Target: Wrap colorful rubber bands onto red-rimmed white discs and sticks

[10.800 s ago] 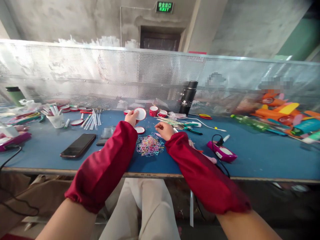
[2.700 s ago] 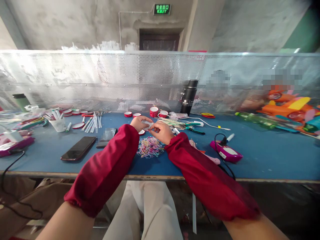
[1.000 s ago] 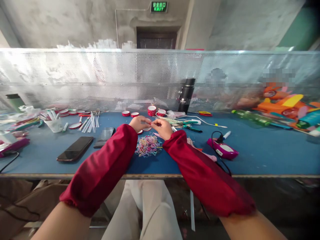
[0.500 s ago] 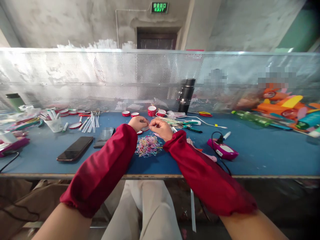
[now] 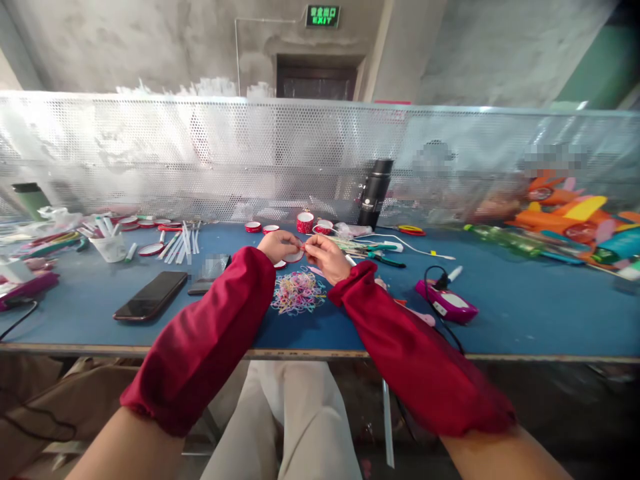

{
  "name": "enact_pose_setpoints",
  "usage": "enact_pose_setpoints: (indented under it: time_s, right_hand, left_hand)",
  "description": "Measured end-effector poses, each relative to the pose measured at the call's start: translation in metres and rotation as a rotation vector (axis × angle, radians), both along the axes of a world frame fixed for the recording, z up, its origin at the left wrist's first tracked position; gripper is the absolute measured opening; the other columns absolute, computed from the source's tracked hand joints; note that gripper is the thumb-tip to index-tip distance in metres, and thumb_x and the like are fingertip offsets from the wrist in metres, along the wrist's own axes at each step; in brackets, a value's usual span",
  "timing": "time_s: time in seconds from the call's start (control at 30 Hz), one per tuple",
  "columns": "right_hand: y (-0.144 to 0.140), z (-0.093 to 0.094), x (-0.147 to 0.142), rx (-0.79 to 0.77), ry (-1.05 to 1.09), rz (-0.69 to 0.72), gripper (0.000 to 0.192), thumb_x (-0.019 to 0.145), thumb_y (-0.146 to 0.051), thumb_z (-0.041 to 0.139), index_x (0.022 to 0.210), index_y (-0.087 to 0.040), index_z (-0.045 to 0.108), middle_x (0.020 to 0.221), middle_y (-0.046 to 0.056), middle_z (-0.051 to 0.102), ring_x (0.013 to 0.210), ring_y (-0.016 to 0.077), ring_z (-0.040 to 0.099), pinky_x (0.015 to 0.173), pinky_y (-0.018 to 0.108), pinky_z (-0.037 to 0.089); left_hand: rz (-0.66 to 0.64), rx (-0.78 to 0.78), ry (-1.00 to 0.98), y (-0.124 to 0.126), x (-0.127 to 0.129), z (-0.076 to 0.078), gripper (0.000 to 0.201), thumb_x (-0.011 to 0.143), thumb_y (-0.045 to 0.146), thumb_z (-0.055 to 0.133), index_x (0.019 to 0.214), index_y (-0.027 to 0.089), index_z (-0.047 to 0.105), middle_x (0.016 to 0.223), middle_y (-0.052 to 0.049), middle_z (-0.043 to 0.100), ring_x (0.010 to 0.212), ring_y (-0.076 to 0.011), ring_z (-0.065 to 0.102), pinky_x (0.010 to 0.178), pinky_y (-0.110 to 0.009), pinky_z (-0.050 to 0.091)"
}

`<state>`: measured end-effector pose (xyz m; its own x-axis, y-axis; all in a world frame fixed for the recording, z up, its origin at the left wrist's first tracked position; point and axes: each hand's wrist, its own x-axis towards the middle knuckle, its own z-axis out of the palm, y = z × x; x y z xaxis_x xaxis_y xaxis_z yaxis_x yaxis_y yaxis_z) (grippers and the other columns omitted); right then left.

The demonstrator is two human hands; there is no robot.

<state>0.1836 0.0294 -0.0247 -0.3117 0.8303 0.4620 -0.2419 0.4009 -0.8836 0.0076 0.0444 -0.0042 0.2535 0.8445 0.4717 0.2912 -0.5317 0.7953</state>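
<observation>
Small round lid [image 5: 294,256], pale with a red rim, sits pinched between both hands over the middle of the blue table [image 5: 525,307], just beyond the heap of coloured rubber bands [image 5: 299,292]. Left hand [image 5: 278,245] curls closed around its left edge, mostly covering it. Right hand [image 5: 325,257] meets it fingertip to fingertip, fingers pinched on something too small to make out. Black flask [image 5: 376,194] stands far behind; a phone [image 5: 150,295] lies to the left.

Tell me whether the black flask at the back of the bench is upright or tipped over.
Upright. The black flask stands on its base on the blue table, against the perforated metal screen, its cap uppermost.
</observation>
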Motion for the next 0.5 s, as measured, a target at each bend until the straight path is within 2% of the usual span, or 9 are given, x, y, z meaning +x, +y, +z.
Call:
enact_pose_setpoints:
  time_s: [0.27,0.43,0.5]
  right_hand:
    - [-0.006,0.007,0.002,-0.06,0.054,0.009,0.026,0.07,-0.037,0.076,0.074,-0.02,0.056,0.064,-0.005,0.053,0.056,0.009,0.044,0.052,0.023,0.033]
    - [-0.011,0.008,0.003,-0.136,0.083,0.094,0.035,0.066,-0.039,0.082,0.08,-0.021,0.054,0.086,-0.001,0.065,0.068,0.0105,0.053,0.056,0.023,0.04]
    - [-0.011,0.008,0.005,-0.171,0.066,0.134,0.035,0.068,-0.039,0.081,0.082,-0.022,0.054,0.086,-0.002,0.065,0.069,0.0111,0.055,0.057,0.023,0.042]
  left_hand:
    - [-0.051,-0.056,-0.021,-0.005,0.001,0.005,0.006,0.058,0.02,0.069,0.059,0.016,0.066,0.076,-0.002,0.07,0.076,-0.0157,0.063,0.08,-0.029,0.049]
    - [-0.034,-0.094,0.0,-0.007,-0.001,0.006,0.004,0.059,0.018,0.068,0.06,0.016,0.066,0.068,0.0,0.066,0.072,-0.0146,0.062,0.076,-0.027,0.049]
    - [-0.031,-0.096,0.025,-0.007,-0.001,0.006,0.005,0.061,0.02,0.069,0.063,0.015,0.068,0.067,0.0,0.066,0.07,-0.0142,0.062,0.074,-0.027,0.049]
